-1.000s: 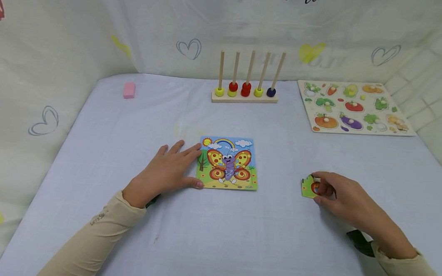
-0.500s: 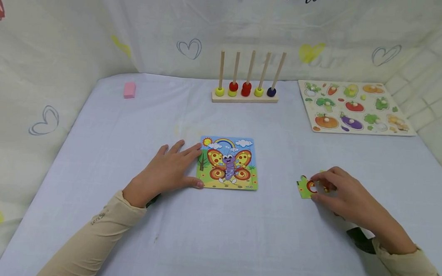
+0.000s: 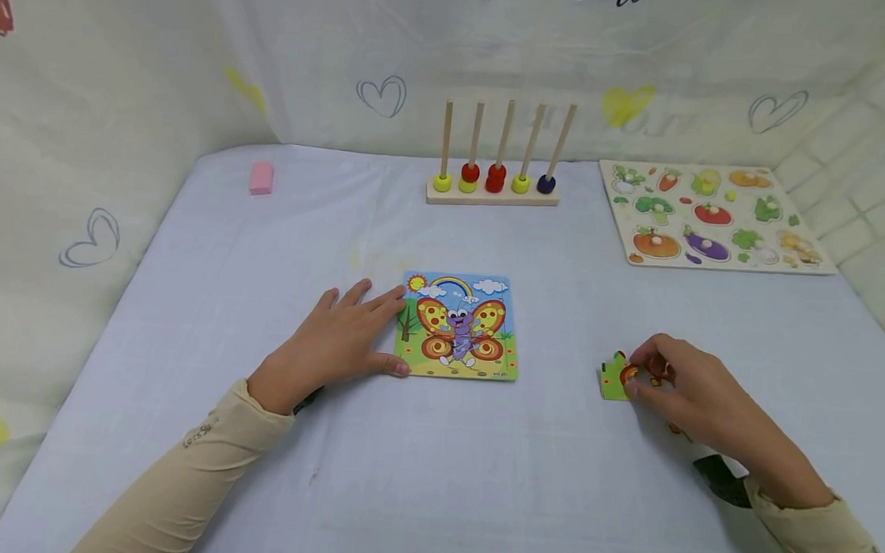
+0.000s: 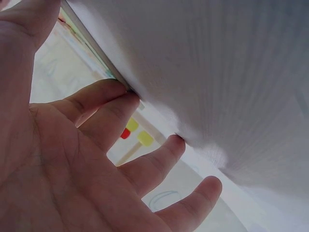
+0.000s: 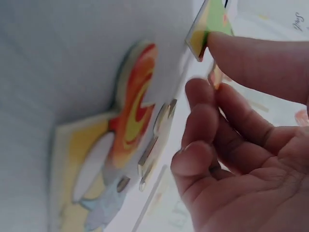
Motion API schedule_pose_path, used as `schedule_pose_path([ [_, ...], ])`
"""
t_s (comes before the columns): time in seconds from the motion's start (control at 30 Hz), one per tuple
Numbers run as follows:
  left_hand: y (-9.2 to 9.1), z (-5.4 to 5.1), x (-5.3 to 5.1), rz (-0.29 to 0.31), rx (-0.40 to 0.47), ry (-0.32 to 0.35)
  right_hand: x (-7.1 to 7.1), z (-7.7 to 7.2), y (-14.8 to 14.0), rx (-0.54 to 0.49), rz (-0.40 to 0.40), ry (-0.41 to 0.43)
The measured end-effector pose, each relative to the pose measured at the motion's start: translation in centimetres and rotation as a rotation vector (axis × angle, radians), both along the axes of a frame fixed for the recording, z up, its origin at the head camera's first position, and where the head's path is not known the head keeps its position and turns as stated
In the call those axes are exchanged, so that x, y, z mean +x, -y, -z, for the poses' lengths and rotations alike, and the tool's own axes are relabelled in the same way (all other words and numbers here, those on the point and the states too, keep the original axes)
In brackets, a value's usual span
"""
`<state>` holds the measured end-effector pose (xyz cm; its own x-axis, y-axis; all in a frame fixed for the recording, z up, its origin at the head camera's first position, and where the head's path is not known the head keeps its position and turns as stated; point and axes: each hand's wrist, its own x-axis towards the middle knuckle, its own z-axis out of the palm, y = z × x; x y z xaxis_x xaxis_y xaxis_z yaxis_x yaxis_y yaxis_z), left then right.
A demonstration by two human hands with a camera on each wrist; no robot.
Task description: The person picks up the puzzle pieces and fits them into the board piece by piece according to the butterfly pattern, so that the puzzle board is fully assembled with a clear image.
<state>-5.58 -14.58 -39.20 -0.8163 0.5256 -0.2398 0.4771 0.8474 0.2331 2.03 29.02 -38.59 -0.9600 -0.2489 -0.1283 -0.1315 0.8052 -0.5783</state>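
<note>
In the head view a square butterfly picture puzzle (image 3: 459, 327) lies flat at mid-table. My left hand (image 3: 337, 342) rests at its left edge with fingers spread, thumb at the lower corner; the left wrist view shows thumb and fingertips along that edge. To the right, my right hand (image 3: 688, 390) pinches a green jigsaw piece (image 3: 613, 381) with a red and orange patch between thumb and fingers. Beneath that hand, the right wrist view shows a yellow and orange jigsaw piece (image 5: 133, 106) on the cloth and another piece (image 5: 157, 140) behind it.
A bead abacus (image 3: 492, 197) with several upright pegs stands at the back. A vegetable peg puzzle board (image 3: 716, 216) lies at the back right. Toward the back left sits a small pink block (image 3: 261, 178). White cloth (image 3: 432, 476) covers the table; a printed curtain hangs behind.
The pinched green piece has shifted and turned slightly in my right hand's fingers. My right fingers have changed position a little. My left hand and the butterfly puzzle have stayed put.
</note>
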Motion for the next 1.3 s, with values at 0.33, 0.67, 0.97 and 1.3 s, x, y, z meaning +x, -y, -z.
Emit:
schedule_pose_path([
  [0.33,0.0,0.0,-0.1,0.008,-0.008,-0.006,0.3,0.2,-0.1,-0.067,-0.062,-0.167],
  [0.67,0.0,-0.2,0.0,0.005,-0.004,-0.007,-0.2,-0.1,0.1,-0.084,-0.052,-0.141],
  [0.97,0.0,0.0,-0.1,0.0,-0.004,-0.008,-0.9,-0.6,1.7,-0.195,-0.039,-0.072],
  [1.3,-0.1,-0.1,-0.1,-0.005,-0.007,0.005,-1.4,-0.9,3.6,-0.237,-0.042,-0.045],
])
